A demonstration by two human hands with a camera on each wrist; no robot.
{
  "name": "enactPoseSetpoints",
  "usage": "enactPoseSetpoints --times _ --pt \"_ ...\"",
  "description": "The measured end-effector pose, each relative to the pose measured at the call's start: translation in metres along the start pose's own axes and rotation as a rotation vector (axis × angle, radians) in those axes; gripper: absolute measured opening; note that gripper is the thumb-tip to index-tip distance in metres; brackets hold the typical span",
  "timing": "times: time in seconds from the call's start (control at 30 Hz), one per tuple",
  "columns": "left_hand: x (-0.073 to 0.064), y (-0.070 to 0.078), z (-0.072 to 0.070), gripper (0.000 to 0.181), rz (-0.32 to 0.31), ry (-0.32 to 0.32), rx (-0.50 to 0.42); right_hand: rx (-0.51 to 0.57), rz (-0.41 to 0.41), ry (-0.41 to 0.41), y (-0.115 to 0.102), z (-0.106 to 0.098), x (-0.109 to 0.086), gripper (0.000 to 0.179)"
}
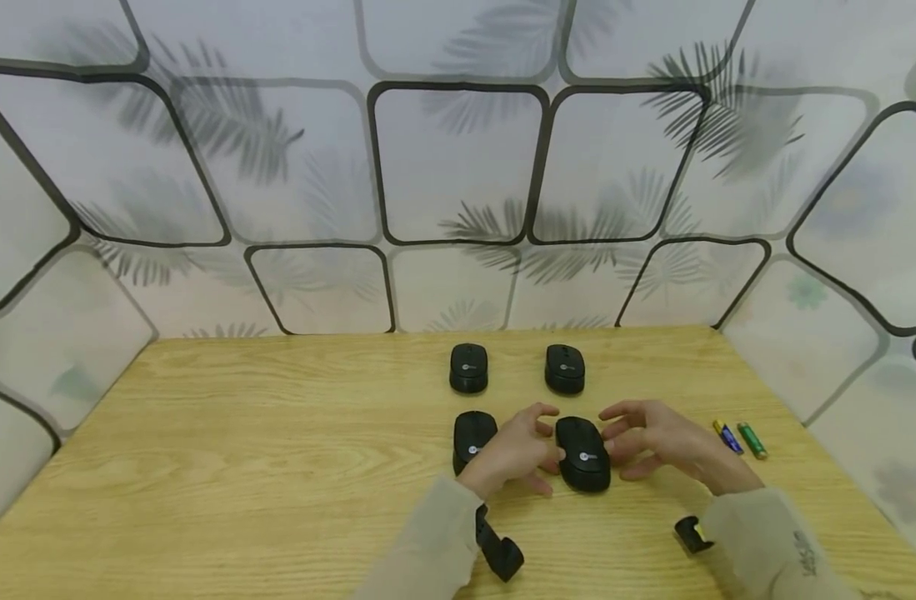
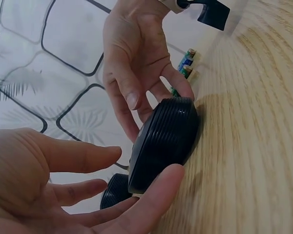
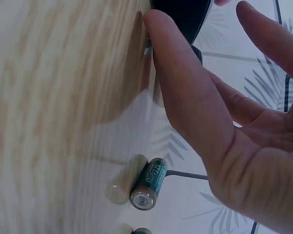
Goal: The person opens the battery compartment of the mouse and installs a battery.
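Mouse (image 1: 582, 454), nearer right edge of table (image 1: 277, 467); left hand (image 1: 519, 448) and right hand (image 1: 668, 439) flanking, both loosely spread; uneven push could skew it.

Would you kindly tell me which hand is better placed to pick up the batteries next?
Probably the right hand: the batteries lie to its right, near its wrist, and it grips nothing. The left hand is farther off, beyond the mouse between the two hands.
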State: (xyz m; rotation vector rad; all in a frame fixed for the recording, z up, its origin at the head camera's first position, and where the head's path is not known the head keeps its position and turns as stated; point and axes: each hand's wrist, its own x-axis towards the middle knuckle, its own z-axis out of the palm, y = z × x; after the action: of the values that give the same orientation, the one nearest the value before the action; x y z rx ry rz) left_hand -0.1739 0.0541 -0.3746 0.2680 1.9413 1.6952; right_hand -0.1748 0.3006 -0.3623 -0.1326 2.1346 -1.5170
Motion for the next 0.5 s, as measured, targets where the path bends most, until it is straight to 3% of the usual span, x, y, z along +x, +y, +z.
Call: enactPoseSetpoints --times 0.17,0.5 --pt "0.0023 0.0008 0.0039 0.063 -0.002 0.030 0.041 -0.014 -0.003 -0.001 -0.0001 0.0034 0.0007 0.067" --pt "0.0032 -0.0013 0.0063 0.063 0.008 0.037 0.025 0.003 -0.033 -0.025 -0.0018 0.0084 0.0028 0.064"
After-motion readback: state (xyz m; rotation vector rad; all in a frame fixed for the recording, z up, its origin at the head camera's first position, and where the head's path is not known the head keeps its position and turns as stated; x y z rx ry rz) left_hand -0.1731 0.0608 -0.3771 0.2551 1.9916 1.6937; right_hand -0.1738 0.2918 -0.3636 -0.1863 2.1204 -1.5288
